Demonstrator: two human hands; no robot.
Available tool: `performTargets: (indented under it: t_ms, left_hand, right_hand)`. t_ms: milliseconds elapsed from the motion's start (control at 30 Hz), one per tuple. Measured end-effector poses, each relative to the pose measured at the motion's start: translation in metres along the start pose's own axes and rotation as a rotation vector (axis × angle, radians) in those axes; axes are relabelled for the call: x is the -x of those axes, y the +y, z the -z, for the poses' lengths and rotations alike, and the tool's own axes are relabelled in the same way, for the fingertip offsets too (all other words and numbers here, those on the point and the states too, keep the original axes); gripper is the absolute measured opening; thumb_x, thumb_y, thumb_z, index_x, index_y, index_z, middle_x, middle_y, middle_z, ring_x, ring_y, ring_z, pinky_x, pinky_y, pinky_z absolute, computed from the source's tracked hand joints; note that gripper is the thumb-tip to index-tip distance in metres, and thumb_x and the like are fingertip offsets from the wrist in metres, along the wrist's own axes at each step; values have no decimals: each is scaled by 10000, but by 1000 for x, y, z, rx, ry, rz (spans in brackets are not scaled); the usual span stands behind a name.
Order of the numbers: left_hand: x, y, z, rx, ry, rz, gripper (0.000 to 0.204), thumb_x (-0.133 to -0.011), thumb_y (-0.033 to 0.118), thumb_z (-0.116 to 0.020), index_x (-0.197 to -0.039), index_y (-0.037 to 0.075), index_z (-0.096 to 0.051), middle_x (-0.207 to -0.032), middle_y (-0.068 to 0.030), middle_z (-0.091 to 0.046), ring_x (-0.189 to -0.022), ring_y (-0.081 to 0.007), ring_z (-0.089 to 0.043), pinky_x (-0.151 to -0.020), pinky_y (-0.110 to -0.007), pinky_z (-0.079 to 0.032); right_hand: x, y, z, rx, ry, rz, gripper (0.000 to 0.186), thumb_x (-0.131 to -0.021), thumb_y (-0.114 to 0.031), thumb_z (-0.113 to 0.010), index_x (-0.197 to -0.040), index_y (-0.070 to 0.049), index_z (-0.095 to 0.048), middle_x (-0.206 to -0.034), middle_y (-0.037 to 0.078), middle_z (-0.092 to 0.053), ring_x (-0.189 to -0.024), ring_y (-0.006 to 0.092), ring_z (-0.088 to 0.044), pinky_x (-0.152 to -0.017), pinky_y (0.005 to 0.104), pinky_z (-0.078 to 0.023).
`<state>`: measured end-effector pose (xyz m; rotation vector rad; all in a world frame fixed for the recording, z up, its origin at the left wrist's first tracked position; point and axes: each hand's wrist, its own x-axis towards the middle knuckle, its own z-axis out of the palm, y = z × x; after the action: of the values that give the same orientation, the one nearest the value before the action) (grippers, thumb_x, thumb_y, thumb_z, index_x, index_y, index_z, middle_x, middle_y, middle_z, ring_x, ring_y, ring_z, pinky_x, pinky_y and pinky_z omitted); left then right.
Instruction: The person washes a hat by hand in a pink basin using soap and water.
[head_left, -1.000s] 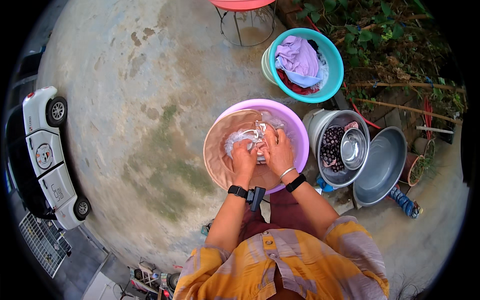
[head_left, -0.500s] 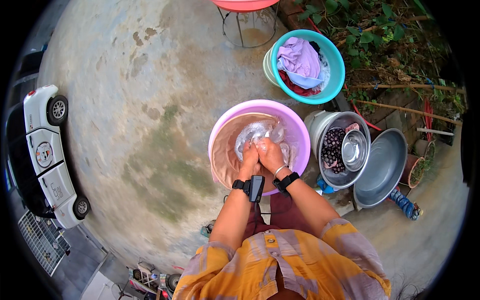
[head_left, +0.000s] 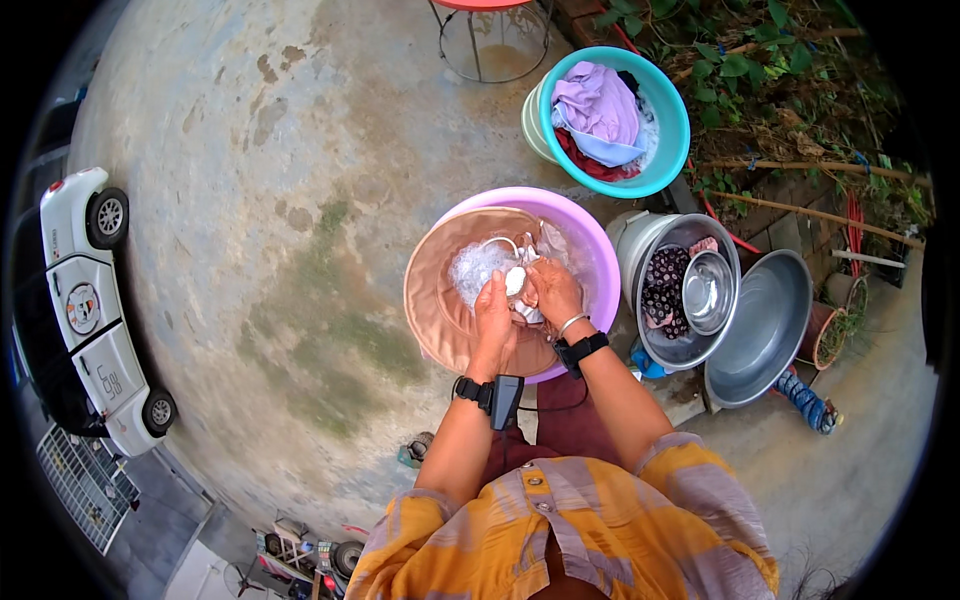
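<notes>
A pink plastic tub (head_left: 604,284) in front of me holds a wide, round tan fabric piece (head_left: 439,297) and sudsy water (head_left: 472,266). My left hand (head_left: 492,318) is closed on a small white piece (head_left: 514,281) at the middle of the tan fabric. My right hand (head_left: 556,294) is closed beside it on pale, wet material whose shape is partly hidden by my fingers. A thin white loop shows just above my fingers.
A teal basin (head_left: 672,118) of clothes stands beyond the tub. A bucket with a steel bowl (head_left: 709,292) and a grey basin (head_left: 760,330) sit at right, near plants (head_left: 760,80). A red top on a wire stand is at the back, a white car (head_left: 95,300) at left.
My hands were pressed together half a second ago and are now slightly apart, showing the white piece between them. The tan fabric spreads farther left over the tub's rim.
</notes>
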<state>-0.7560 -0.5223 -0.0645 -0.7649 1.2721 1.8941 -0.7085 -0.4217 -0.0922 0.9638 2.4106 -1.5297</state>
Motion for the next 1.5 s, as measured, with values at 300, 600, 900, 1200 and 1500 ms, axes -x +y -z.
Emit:
performTargets:
  t_ms: [300, 600, 900, 1200, 1500]
  left_hand:
    - [6, 13, 37, 159, -386, -38, 157, -837, 63, -557, -724, 112, -460, -741, 1, -528, -708, -74, -492, -686, -258, -433]
    - [12, 15, 42, 241, 125, -142, 140, -809, 31, -585, -762, 89, -466, -693, 24, -477, -626, -53, -434, -589, -211, -398]
    - [20, -25, 35, 187, -69, 115, 252, -911, 327, -436, -925, 91, -522, -808, -9, -552, -725, -120, -547, -655, -260, -471]
    - [4, -53, 78, 326, -268, 205, 361, -909, 420, -382, -967, 85, -503, -752, -9, -527, -695, -144, -552, -588, -296, -480]
    - [6, -50, 54, 293, 25, 98, 346, -924, 331, -401, -1043, 32, -532, -930, -40, -571, -806, -110, -540, -738, -233, -446]
  right_hand:
    - [7, -50, 19, -190, -119, 30, 230, -789, -172, -600, -943, -5, -564, -798, 145, -552, -723, 283, -519, -731, 375, -423]
    - [24, -46, -10, -854, 51, -356, 72, -805, -58, -566, -766, -11, -528, -649, 20, -539, -526, 55, -478, -427, 212, -370]
    - [30, -49, -24, 78, 116, 219, 191, -766, -163, -622, -656, -34, -535, -591, 131, -515, -537, 297, -526, -474, 338, -401]
    - [31, -43, -31, 154, 111, 298, 197, -796, -169, -564, -644, -44, -557, -595, 129, -537, -546, 309, -539, -474, 380, -411]
    - [46, -32, -39, 39, 93, 384, 198, -789, -176, -573, -641, -46, -551, -589, 129, -526, -552, 309, -540, -479, 379, -409]
